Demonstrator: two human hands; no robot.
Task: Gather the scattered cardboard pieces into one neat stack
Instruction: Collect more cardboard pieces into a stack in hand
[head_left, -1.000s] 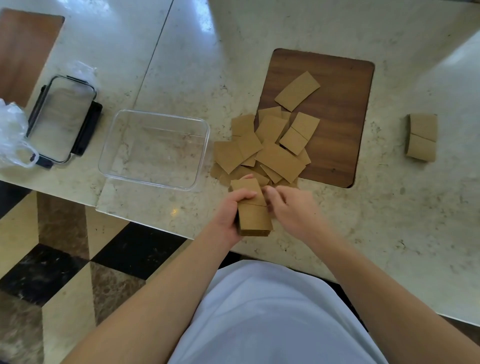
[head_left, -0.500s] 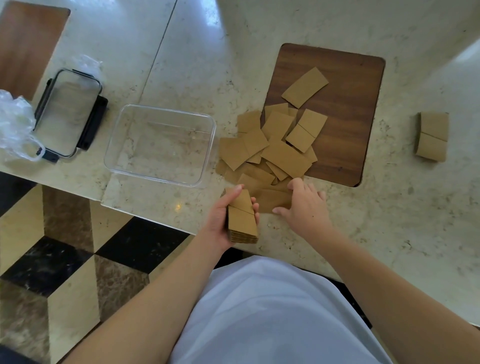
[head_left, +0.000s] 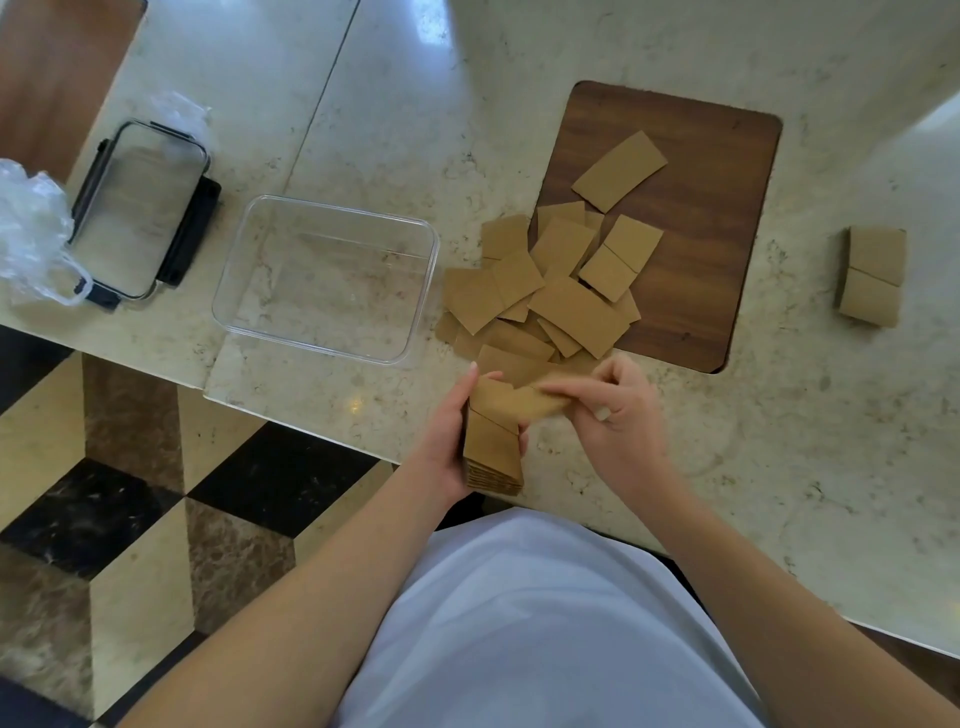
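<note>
The left hand (head_left: 451, 441) is clamped around a stack (head_left: 493, 452) of cardboard pieces at the near edge of the counter (head_left: 779, 441), its long axis running away from the person. The right hand (head_left: 613, 415) pinches one loose piece (head_left: 530, 402) crosswise over the top. The pieces look light, thin and stiff, likely best pinched by their short edges; many more lie scattered over the wooden board (head_left: 727, 171).
</note>
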